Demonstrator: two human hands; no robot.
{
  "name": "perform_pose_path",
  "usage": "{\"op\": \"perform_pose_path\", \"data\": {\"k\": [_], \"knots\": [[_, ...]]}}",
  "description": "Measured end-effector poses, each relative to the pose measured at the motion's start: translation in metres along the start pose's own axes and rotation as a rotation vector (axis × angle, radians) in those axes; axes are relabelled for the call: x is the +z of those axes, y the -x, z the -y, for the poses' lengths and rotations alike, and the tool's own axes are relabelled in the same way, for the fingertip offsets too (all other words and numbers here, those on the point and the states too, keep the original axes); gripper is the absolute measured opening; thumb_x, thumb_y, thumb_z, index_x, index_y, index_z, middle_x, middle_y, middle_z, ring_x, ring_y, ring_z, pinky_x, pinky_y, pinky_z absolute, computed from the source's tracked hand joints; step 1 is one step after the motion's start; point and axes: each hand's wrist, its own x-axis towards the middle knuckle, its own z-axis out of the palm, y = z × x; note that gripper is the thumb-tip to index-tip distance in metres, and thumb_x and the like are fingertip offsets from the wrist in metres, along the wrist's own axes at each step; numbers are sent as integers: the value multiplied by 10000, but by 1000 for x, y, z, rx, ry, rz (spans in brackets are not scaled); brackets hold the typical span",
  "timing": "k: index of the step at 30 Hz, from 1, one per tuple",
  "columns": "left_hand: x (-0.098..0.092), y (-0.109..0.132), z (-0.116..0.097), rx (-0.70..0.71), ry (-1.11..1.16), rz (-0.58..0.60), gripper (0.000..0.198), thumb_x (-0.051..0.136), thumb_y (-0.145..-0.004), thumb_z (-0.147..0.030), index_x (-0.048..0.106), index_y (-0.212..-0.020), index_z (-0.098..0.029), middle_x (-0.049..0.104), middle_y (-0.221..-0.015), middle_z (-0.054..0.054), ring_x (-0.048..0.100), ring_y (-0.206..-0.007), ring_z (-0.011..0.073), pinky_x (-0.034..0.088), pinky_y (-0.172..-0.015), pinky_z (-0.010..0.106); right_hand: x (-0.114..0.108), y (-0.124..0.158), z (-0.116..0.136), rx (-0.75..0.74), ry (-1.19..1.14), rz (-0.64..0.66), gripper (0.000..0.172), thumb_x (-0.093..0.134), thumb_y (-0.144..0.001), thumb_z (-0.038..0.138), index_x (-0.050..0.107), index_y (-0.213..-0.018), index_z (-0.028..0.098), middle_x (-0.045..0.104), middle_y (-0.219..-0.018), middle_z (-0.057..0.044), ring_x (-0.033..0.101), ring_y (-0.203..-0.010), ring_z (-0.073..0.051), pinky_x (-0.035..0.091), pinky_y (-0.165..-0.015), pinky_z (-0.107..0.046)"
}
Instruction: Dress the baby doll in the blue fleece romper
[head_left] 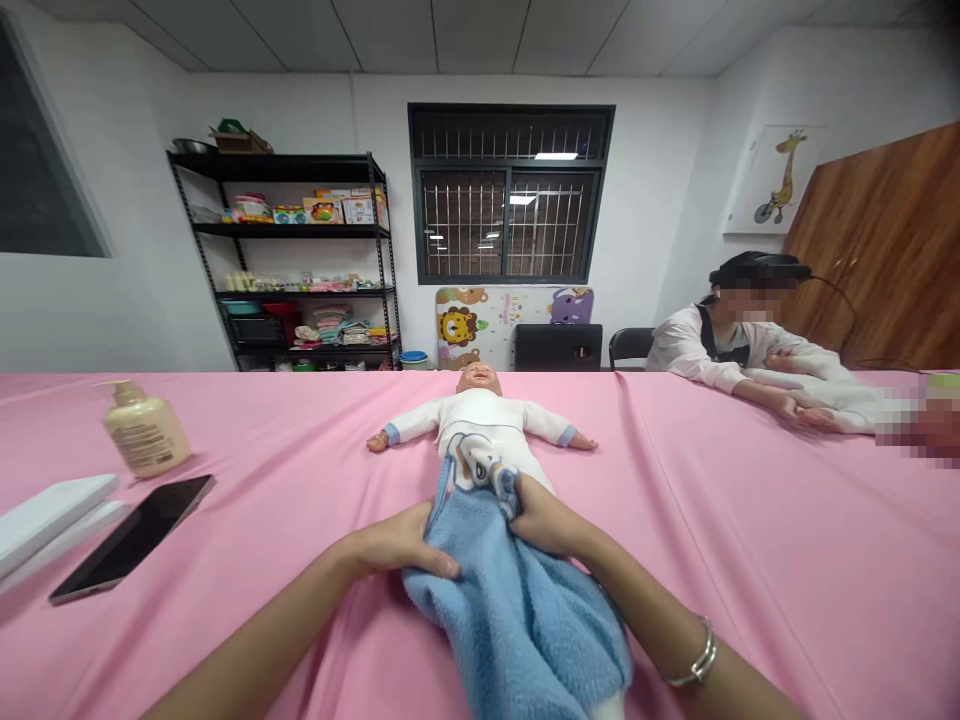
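A baby doll in a white top lies on its back on the pink table, arms spread, head away from me. A light blue fleece garment covers its lower body and legs. My left hand is closed on the garment's left upper edge. On the other side, my right hand grips the bunched right edge at the doll's waist; a silver bracelet circles that wrist.
A pump lotion bottle, a dark phone and a white box lie at the left. Another person sits at the far right, hands on a white cloth. Shelving and a window stand behind.
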Motion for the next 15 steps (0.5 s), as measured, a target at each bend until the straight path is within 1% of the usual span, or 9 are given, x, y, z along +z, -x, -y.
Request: {"op": "perform_pose_path", "data": {"k": [1, 2, 5, 7, 9, 10, 11, 12, 15], "knots": [[0, 0, 0, 13, 51, 2, 712, 790, -573, -277, 475, -1200, -154, 604, -1112, 78, 565, -993, 233, 444, -855, 327, -1, 0, 0, 10, -158, -32, 555, 527, -572, 59, 519, -1117, 163, 586, -1114, -67, 514, -1046, -229, 391, -919, -349], [0, 1, 0, 29, 107, 11, 713, 789, -573, -286, 478, -1198, -146, 605, -1107, 87, 568, -989, 239, 449, -838, 323, -2, -1, 1, 47, -312, -55, 555, 558, -567, 79, 516, -1114, 165, 595, -1088, -58, 529, -1019, -230, 404, -912, -364], [3, 4, -1, 82, 245, 81, 743, 810, -511, -347, 519, -1155, -117, 615, -1079, 111, 569, -991, 278, 458, -790, 314, -1, -1, 2, 204, -750, -78, 503, 628, -535, 118, 536, -1027, 166, 635, -904, -31, 588, -819, -205, 474, -773, -355], [8, 5, -2, 93, 260, 111, 746, 829, -469, -357, 550, -1115, -110, 623, -1060, 116, 567, -992, 294, 455, -800, 326, 2, 0, 4, 247, -937, -50, 477, 659, -504, 112, 552, -966, 159, 638, -827, -23, 593, -741, -184, 487, -719, -332], [12, 3, -1, 69, 235, 46, 643, 810, -525, -374, 579, -1063, -109, 641, -1015, 112, 581, -964, 282, 450, -827, 345, 6, 1, 6, 269, -1005, -2, 463, 676, -477, 97, 568, -924, 148, 640, -790, -23, 596, -720, -181, 494, -708, -330], [12, 1, 1, 58, 217, -32, 567, 785, -573, -387, 594, -1030, -110, 651, -984, 107, 591, -942, 270, 450, -830, 346, 8, 2, 7, 277, -1011, 9, 462, 677, -468, 89, 572, -914, 144, 642, -785, -24, 600, -727, -185, 497, -714, -334], [11, -1, 3, 61, 199, -145, 502, 757, -614, -404, 605, -993, -111, 660, -951, 101, 601, -917, 258, 455, -819, 340, 9, 2, 7, 284, -1006, 10, 462, 672, -463, 83, 573, -910, 142, 645, -785, -25, 604, -735, -189, 498, -722, -338], [8, -4, 5, 78, 180, -287, 461, 727, -646, -427, 611, -967, -116, 666, -928, 94, 606, -900, 252, 462, -802, 331, 11, 2, 7, 291, -991, 1, 466, 660, -462, 78, 571, -914, 142, 647, -791, -26, 607, -743, -191, 499, -727, -338], [-6, -19, 11, 151, 54, -802, 445, 658, -672, -490, 616, -929, -128, 671, -900, 75, 598, -908, 263, 471, -771, 333, 15, 2, 5, 298, -854, -11, 506, 602, -483, 85, 552, -982, 149, 647, -838, -30, 610, -761, -195, 501, -716, -332]]}}
